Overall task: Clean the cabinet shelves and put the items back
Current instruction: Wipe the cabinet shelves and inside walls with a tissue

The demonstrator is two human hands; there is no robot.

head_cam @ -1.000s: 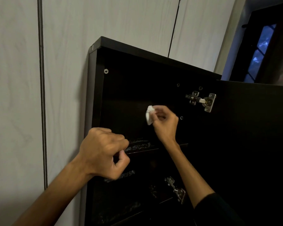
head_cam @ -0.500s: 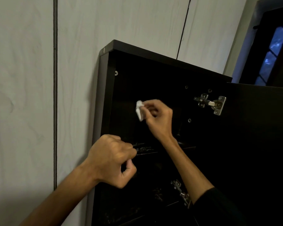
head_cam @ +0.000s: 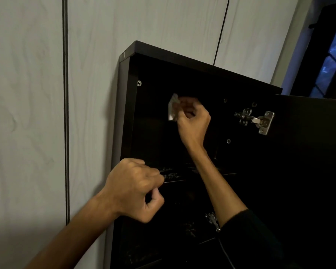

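A dark brown wall cabinet (head_cam: 192,59) hangs open in front of me, its inside very dark. My right hand (head_cam: 192,123) is raised inside the top compartment and pinches a small crumpled white tissue (head_cam: 172,107) against the back panel. My left hand (head_cam: 134,188) is curled into a loose fist in front of the left end of the upper shelf (head_cam: 173,177); I see nothing in it. Pale specks of dust show on that shelf's front edge. A lower shelf is barely visible in the dark.
The cabinet's open door (head_cam: 308,152) stands to the right on a metal hinge (head_cam: 256,121), with a second hinge (head_cam: 212,220) lower down. Pale wood-grain wall panels (head_cam: 27,113) lie to the left and above. A dark window (head_cam: 334,55) is at the top right.
My right hand has carried the tissue up and to the left across the cabinet's back panel. The left fist has stayed near the shelf edge. The camera has shifted slightly.
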